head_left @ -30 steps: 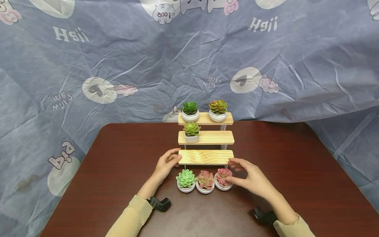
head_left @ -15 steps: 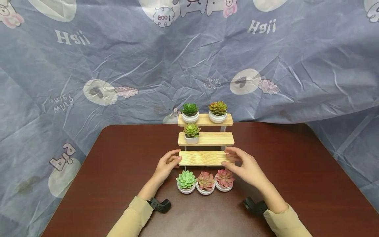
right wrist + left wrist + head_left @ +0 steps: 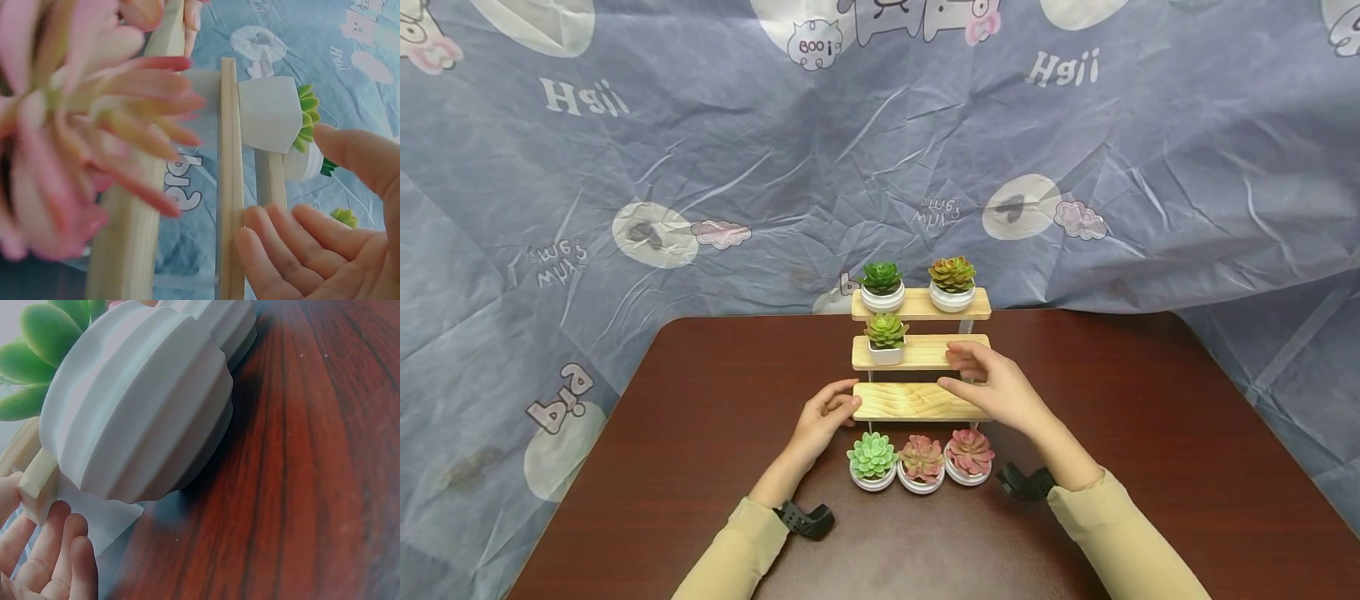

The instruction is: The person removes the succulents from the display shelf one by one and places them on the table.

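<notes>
My left hand (image 3: 822, 421) pinches the left end of the bottom board (image 3: 902, 402) of a three-tier wooden plant stand; in the left wrist view, thumb and fingers meet around the board's corner (image 3: 39, 487). Over the right part of the middle board (image 3: 925, 353) is my right hand (image 3: 1002, 389), fingers spread and holding nothing. Seen from the right wrist, its fingertips lie close to a board edge (image 3: 231, 187); contact is unclear. A square-potted green succulent (image 3: 886, 337) stands on the left of the middle board.
On the top board (image 3: 917, 305) sit a dark green succulent (image 3: 882, 285) and an orange-green one (image 3: 952, 283). In front of the stand, a light green succulent (image 3: 872, 460) and two pink ones (image 3: 921, 462) line up on the brown table (image 3: 737, 367). A patterned cloth (image 3: 775, 167) hangs behind.
My right hand has moved from the right end of the bottom board up and leftward to the middle board. The left hand keeps its place on the bottom board.
</notes>
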Demonstrator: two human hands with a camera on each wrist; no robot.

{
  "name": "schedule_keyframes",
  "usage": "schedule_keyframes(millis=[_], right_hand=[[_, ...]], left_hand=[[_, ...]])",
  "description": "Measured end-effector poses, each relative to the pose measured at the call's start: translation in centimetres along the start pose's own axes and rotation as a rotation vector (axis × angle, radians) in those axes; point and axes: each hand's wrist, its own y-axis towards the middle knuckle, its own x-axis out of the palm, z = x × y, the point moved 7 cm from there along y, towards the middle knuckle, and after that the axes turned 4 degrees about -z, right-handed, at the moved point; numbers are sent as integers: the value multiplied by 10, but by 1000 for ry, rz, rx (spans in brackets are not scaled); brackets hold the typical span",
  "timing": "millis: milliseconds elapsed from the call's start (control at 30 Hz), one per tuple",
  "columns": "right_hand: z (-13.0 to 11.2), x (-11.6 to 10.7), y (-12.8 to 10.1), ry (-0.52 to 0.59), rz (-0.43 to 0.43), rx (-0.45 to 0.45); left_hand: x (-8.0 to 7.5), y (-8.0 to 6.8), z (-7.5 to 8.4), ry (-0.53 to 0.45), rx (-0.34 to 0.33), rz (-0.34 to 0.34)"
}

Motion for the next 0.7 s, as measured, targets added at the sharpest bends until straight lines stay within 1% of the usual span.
schedule_keyframes(millis=[233,400,700], right_hand=[[-6,3,18,39,2,9],[-12,8,29,84,-16,-8],[-15,19,44,152,-44,30]], left_hand=[[0,1,0,-6,4,1],[0,1,0,-8,6,-1],[0,0,0,-8,1,4]])
